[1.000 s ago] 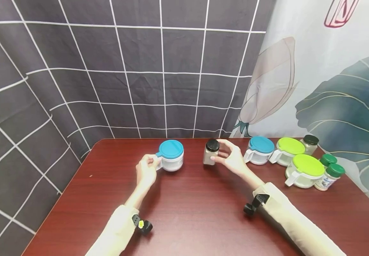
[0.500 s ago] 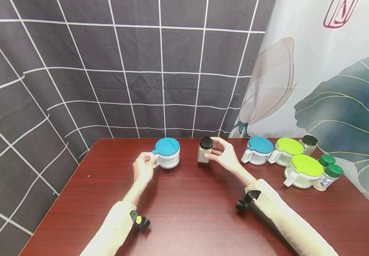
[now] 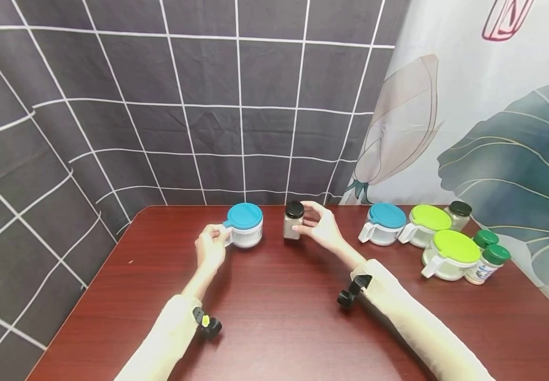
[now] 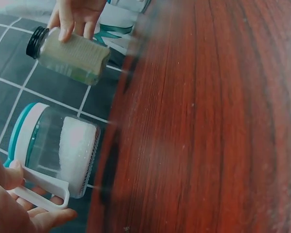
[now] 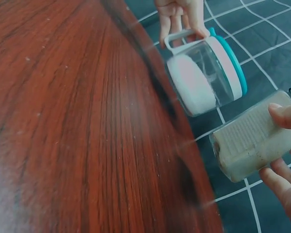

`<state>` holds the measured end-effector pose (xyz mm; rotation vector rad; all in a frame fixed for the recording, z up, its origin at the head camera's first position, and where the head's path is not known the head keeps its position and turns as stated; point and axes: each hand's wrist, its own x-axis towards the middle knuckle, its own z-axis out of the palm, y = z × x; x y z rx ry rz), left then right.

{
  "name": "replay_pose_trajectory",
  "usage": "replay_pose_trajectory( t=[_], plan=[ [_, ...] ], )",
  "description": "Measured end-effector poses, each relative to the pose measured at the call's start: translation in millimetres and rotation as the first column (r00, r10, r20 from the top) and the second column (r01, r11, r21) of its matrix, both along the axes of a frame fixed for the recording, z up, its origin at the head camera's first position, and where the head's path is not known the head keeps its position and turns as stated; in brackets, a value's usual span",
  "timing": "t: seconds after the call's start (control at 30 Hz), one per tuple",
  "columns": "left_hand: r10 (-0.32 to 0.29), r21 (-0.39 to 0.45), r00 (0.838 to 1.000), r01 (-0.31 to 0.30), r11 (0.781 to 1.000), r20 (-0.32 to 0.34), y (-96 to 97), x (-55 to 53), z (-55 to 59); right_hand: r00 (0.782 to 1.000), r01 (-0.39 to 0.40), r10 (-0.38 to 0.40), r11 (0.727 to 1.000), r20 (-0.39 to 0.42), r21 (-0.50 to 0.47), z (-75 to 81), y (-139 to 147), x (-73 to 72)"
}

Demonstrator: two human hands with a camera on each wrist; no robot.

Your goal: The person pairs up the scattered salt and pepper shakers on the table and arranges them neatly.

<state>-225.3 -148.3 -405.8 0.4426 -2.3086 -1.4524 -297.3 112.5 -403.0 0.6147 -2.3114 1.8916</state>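
Observation:
My left hand (image 3: 210,247) grips the white handle of a blue-lidded seasoning jar (image 3: 248,237) near the back of the table. White granules (image 4: 76,153) partly fill its clear body in the left wrist view. Just to its right, my right hand (image 3: 324,230) holds a squarish black-capped spice bottle (image 3: 292,227) from the side, thumb in front and fingers behind. Pale beige-grey powder fills much of that spice bottle (image 5: 252,138) in the right wrist view. Both containers are upright, close over the table, with a small gap between them.
Grouped on the right of the red-brown table (image 3: 274,317) are another blue-lidded jar (image 3: 384,230), two green-lidded jars (image 3: 429,225), a black-capped bottle (image 3: 459,216) and two green-capped shakers (image 3: 483,270). A dark gridded curtain (image 3: 207,132) hangs behind the back edge.
My right hand has moved left with the spice bottle, nearer the blue-lidded jar. My left hand and its jar have shifted slightly left and back. The group on the right stays put.

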Motion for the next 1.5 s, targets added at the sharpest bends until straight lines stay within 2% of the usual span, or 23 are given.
replay_pose_trajectory(
  t=[0.57, 0.63, 0.9, 1.2, 1.5],
  plan=[
    [0.030, 0.005, 0.999, -0.030, 1.000, 0.016, -5.1, -12.8, 1.4, 0.999, -0.029, 0.030, 0.999, 0.026, -0.013, -7.2, -28, -19.9],
    [0.035, 0.004, 0.999, -0.035, 0.999, 0.021, -6.3, -13.8, 1.4, 0.999, -0.037, 0.038, 0.999, 0.034, -0.020, -6.3, -31, -19.9],
    [0.047, 0.015, 0.998, -0.048, 0.999, 0.045, -10.6, -16.1, 2.0, 0.997, -0.068, 0.068, 0.998, 0.037, -0.007, 10.8, -43, -5.7],
    [0.047, 0.029, 0.996, -0.049, 0.998, 0.078, -14.4, -18.2, 1.1, 0.998, -0.056, 0.056, 0.998, 0.038, -0.006, -15.0, -52, -28.7],
    [0.057, 0.025, 0.993, -0.060, 0.998, 0.100, -16.3, -21.2, -4.4, 0.997, -0.074, 0.074, 0.997, 0.030, -0.004, -18.6, -62, -31.3]
  ],
)
